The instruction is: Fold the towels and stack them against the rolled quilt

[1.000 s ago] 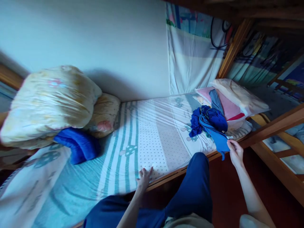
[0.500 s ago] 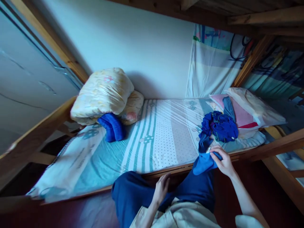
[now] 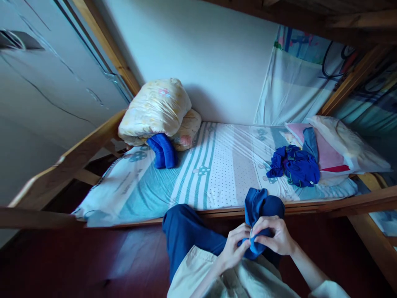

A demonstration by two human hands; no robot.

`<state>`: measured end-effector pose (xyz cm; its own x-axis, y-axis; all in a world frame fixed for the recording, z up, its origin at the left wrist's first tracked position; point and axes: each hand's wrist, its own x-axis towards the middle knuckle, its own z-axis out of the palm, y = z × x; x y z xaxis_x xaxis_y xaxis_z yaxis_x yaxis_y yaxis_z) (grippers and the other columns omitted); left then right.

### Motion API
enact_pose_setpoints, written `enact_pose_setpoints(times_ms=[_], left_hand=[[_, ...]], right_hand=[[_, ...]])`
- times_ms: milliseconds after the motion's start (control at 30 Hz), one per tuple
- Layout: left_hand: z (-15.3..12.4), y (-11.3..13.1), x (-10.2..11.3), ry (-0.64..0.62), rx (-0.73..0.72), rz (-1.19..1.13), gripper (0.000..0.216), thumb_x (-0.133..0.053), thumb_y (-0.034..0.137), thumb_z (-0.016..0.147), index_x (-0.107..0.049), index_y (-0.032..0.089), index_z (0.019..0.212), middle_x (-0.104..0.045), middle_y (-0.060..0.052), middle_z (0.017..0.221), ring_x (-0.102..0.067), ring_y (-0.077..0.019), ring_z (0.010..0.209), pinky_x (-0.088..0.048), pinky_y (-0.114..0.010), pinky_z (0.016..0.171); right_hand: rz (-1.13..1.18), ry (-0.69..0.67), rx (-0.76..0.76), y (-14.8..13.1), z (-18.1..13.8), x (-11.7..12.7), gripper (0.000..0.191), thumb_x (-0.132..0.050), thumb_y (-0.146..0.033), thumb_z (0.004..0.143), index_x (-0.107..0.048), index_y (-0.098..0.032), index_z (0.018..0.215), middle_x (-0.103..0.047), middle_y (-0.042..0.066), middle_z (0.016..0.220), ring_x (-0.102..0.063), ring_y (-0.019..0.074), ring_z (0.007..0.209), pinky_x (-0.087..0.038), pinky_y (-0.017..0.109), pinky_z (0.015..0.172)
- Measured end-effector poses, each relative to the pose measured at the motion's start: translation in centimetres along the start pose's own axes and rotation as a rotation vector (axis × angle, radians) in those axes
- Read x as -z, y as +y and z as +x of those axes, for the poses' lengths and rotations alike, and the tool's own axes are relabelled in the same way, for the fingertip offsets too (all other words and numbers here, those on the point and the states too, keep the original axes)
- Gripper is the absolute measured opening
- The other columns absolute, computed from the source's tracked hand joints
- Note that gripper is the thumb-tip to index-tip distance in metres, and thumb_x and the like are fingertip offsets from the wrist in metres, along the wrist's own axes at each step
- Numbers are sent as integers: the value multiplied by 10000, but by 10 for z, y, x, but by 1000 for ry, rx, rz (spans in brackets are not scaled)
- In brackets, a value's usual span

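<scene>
Both my hands grip a blue garment (image 3: 254, 206) over my lap, in front of the bed. My left hand (image 3: 235, 245) pinches its lower left edge. My right hand (image 3: 275, 237) is closed on its lower right part. A heap of blue clothes (image 3: 296, 165) lies on the mattress (image 3: 204, 174) to the right, apart from my hands. My knees in dark blue trousers (image 3: 186, 231) point toward the bed.
A wooden bed frame (image 3: 335, 205) runs in front of me, with an upper bunk overhead. Yellow pillows (image 3: 155, 109) and a folded blue cloth (image 3: 163, 151) lie at the left end. Pink and cream pillows (image 3: 331, 145) sit at the right. A grey wardrobe (image 3: 40, 87) stands left.
My right hand pulled the blue garment off the heap and down to my lap. My left hand left the mattress edge and joined it on the garment. The view moved back.
</scene>
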<state>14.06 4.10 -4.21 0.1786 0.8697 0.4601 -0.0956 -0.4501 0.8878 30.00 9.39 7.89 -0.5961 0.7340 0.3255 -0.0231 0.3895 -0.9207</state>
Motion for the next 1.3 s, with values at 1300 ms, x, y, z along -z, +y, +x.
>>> enact_pose_setpoints(times_ms=[1300], left_hand=[[-30, 64, 145, -352, 693, 481, 346, -601, 518, 899, -653, 177, 875, -691, -45, 870, -626, -184, 810, -469, -276, 744]], right_hand=[[67, 217, 141, -24, -4, 58, 91, -814, -242, 839, -730, -251, 807, -755, 27, 656, -657, 156, 499, -495, 292, 503]])
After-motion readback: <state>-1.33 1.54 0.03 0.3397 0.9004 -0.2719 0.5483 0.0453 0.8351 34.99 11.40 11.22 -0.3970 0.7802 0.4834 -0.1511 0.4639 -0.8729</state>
